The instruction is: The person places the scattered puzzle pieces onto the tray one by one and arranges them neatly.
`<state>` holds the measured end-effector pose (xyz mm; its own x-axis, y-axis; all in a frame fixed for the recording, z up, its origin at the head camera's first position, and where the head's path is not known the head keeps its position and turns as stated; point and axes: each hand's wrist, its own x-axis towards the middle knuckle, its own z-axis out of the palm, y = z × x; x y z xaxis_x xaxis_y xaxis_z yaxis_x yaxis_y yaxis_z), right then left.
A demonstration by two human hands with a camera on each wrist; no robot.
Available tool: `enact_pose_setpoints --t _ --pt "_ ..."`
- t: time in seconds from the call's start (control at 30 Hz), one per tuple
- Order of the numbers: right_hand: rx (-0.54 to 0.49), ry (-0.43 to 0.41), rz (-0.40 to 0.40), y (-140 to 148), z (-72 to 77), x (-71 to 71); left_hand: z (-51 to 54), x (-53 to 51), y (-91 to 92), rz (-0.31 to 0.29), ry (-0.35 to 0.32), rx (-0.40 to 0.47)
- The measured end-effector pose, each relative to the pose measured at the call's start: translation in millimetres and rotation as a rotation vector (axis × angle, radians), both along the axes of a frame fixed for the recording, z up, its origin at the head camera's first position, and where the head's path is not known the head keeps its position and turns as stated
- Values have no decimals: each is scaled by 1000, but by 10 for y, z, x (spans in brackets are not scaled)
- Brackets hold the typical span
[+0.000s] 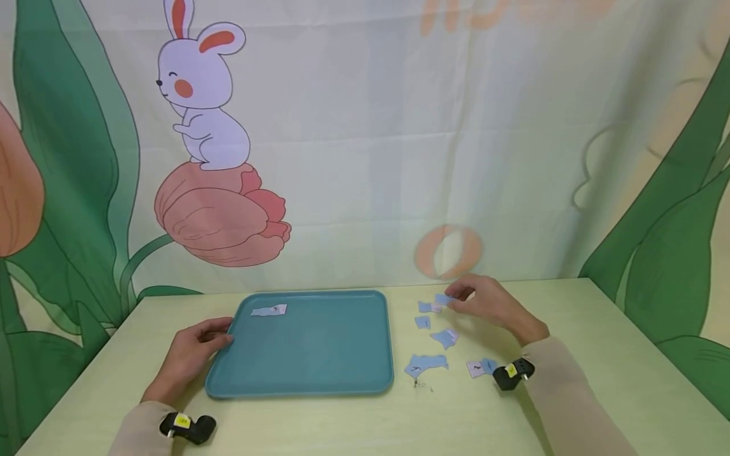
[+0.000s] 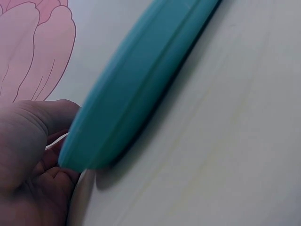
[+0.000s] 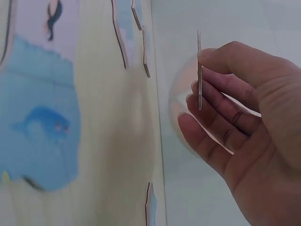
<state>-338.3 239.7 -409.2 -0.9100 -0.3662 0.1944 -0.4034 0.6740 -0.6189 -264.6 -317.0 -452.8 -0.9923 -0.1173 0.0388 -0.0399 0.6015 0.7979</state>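
While the left hand (image 1: pixel 191 354) holds the tray (image 1: pixel 319 386) by its left edge, thumb at the rim, the right hand (image 1: pixel 485 301) pinches a flat blue piece (image 1: pixel 441 298) between thumb and fingertips, on the far side of the table (image 1: pixel 319 430). From the right wrist that piece shows edge-on, apart from the tabletop; its full outline I cannot tell. What matters, as I judge it, is the gap sideways: the held piece is off the tray's right side, level with its far end, while a printed strip (image 1: pixel 269 311) lies inside the far left corner, its long axis running left to right, nearly along the far rim. The right hand is nearer the loose bits: a two-tone piece (image 1: pixel 429 307) just beside its fingers, then a small square piece (image 1: pixel 422 323), a pointed piece (image 1: pixel 445 338) and a wide piece (image 1: pixel 426 365) toward the person, with an oblong piece (image 1: pixel 475 368) near the right wrist. The left hand is nearer the strip, which it does not touch.
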Motion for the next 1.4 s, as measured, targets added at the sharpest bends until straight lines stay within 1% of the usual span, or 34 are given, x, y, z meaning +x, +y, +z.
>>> enact_pose_setpoints --t 0.13,0.33,0.5,0.63,0.93,1.0,1.23,1.4 --pt "-26 18 31 -69 25 29 5 4 -2 1 -1 -4" --pt "-40 48 97 -240 13 50 -3 -5 -16 -11 6 -4" --pt "-63 47 143 -416 -4 52 -15 1 -21 2 -9 -5" --pt "-81 58 168 -536 16 64 -21 -2 -23 5 -9 -1" --pt "-91 93 241 -799 79 22 -14 -9 -18 3 0 -2" --pt "-83 108 250 -863 94 5 -21 -13 -23 2 4 2" --pt "-61 103 268 -1100 123 -64 -26 -18 -28 2 7 13" --pt "-44 115 284 -1286 143 -118 -28 -17 -25 9 5 14"
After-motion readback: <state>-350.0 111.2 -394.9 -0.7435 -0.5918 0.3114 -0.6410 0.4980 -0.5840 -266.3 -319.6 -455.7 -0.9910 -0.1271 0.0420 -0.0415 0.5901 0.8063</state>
